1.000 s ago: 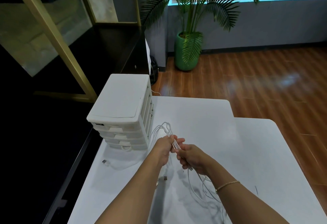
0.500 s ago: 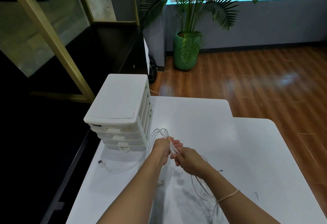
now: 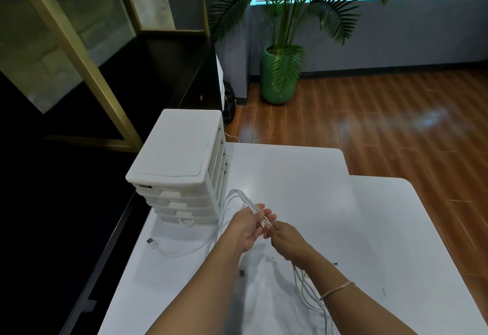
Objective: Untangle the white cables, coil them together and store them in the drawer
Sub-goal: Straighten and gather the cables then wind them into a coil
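Observation:
Several white cables [image 3: 239,195] loop out past my left hand [image 3: 247,225], which holds the bundle across its palm with the fingers partly extended. My right hand [image 3: 286,242] grips the same strands just behind it, and the loose ends trail under my right wrist toward the table's near edge. One cable end with a dark plug [image 3: 151,241] lies on the table at the left. The white drawer unit [image 3: 182,165] stands just left of my hands, its drawers closed.
The white table [image 3: 356,229] has a second table butted against its right side. A black cabinet with a gold frame [image 3: 87,70] stands on the left. A potted palm [image 3: 280,81] stands on the wooden floor beyond.
The loops sticking out past my left hand have grown a little longer and my left fingers have loosened. Both hands stay close together over the table.

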A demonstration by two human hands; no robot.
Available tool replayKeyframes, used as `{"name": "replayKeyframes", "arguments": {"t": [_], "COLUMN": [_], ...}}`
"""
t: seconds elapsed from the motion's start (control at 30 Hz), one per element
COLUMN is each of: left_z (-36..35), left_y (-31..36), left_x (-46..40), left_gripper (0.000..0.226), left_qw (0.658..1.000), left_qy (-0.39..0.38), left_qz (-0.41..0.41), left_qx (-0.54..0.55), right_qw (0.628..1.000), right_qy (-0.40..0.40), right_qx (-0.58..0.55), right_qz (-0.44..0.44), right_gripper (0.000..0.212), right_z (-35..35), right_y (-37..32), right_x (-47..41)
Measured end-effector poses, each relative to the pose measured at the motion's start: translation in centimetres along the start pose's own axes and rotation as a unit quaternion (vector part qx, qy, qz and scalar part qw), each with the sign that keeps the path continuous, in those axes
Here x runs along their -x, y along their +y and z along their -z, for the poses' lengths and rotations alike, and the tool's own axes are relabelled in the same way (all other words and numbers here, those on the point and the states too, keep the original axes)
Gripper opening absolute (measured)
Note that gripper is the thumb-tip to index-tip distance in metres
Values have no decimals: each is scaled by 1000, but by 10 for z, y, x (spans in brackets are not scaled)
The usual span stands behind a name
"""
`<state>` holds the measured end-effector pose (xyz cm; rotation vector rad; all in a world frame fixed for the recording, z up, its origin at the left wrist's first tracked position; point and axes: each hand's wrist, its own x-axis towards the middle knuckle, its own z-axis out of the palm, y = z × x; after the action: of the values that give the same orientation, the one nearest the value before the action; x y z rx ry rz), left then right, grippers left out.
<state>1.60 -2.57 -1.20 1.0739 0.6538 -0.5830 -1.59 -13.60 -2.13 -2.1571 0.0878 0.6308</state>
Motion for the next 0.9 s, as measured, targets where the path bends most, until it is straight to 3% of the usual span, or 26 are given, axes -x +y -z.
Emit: {"name": "replayKeyframes", "arguments": {"t": [0.17,0.3,0.37,0.47,0.53,0.63,0.8,0.9], "left_z": [-1,-3,-5,-7,-7,-6,-8,-10], "left_y": [-5,-9,-10,-10,-5,0,-1,-8], "left_x": [-5,-13,-15,-14,-12,-12,-8,-5], "left_gripper": [12,13,13,14,19,17,24,16], "left_qw": [998,994,992,992,992,995,996,1000], "left_qy": [48,91,111,119,117,98,40,12], "left_qz": [-32,-44,-44,-35,-31,-31,-4,21], "left_qx": [-27,-45,-49,-38,-38,-9,74,-8], "right_qw": [984,972,971,982,998,987,996,998], "right_qy": [18,22,28,15,-30,-71,-17,-1], "right_qx": [171,227,233,183,45,-141,-68,-48], "right_qz": [49,51,49,46,33,-28,-62,-42], "right_gripper": [45,37,43,42,32,25,29,32], "right_z": [-4,-10,-12,-6,2,7,8,9], "right_y": [-6,-6,-8,-14,-12,-7,2,2], "right_x": [0,-2,-1,7,13,15,9,11]}}
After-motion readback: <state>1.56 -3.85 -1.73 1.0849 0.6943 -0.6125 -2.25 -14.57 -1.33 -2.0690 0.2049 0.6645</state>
